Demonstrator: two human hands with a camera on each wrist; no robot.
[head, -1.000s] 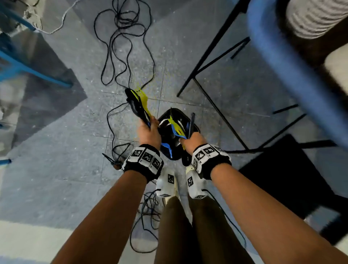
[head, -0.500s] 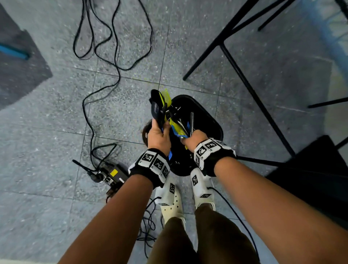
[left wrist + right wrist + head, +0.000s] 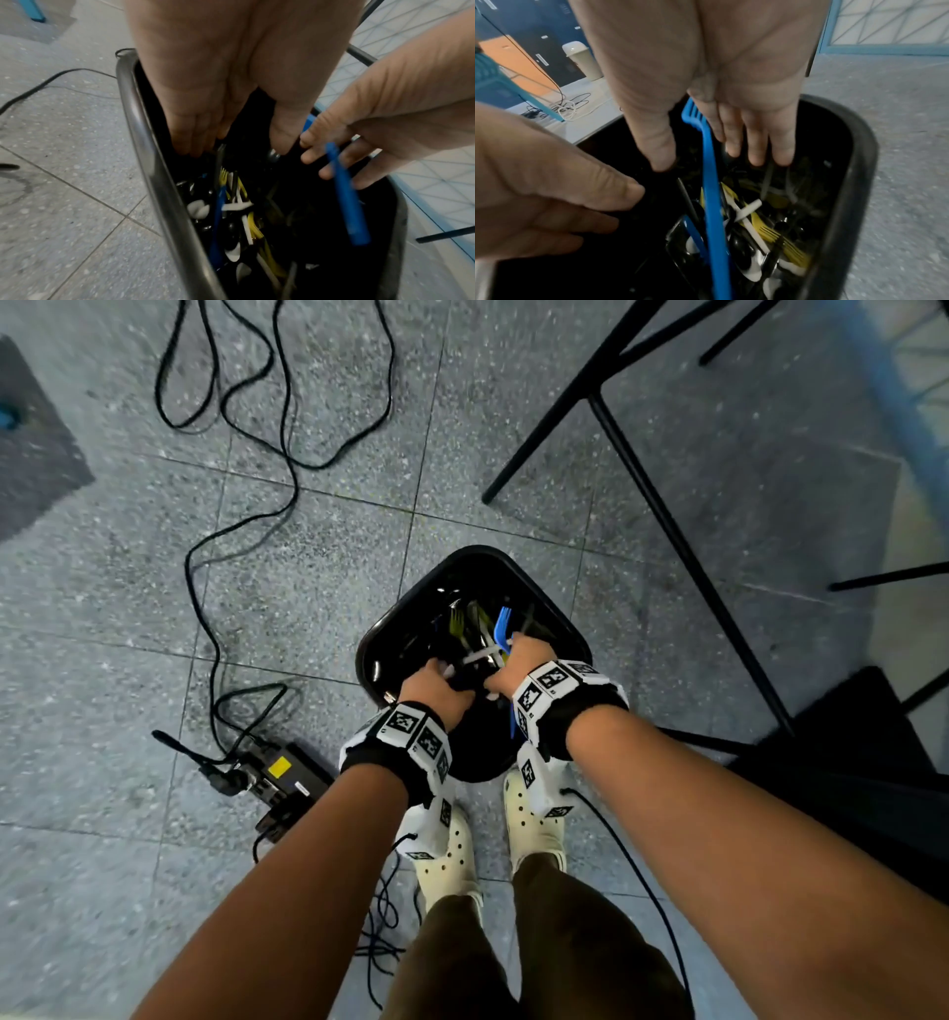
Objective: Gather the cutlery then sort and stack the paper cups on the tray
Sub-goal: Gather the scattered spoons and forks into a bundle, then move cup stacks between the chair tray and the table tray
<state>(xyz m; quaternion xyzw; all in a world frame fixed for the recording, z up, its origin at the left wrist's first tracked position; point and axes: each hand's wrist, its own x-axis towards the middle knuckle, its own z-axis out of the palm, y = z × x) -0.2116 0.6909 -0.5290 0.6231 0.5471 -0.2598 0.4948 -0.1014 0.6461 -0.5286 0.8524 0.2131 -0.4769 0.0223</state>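
Observation:
A black bin (image 3: 477, 553) stands on the floor in front of my feet, its rim (image 3: 144, 154) close under my hands. Mixed plastic cutlery (image 3: 239, 213) in yellow, white, black and blue lies heaped inside (image 3: 757, 223). My left hand (image 3: 436, 680) points straight-fingered down into the bin (image 3: 236, 149) and holds nothing. My right hand (image 3: 518, 660) hangs beside it with fingers extended (image 3: 711, 162). A blue fork (image 3: 713, 182) runs loosely between its thumb and fingers, handle (image 3: 344, 192) down into the bin. No cups or tray are in view.
Black cables (image 3: 287, 469) snake over the grey tiled floor. A black power box (image 3: 280, 778) with a yellow label lies left of my feet. Black metal furniture legs (image 3: 667, 516) cross at the right. My cream shoes (image 3: 447, 855) stand behind the bin.
The left hand held a bundle of black and yellow cutlery above the bin; it has let go. Both hands have dropped into the bin's mouth, and the cutlery lies inside.

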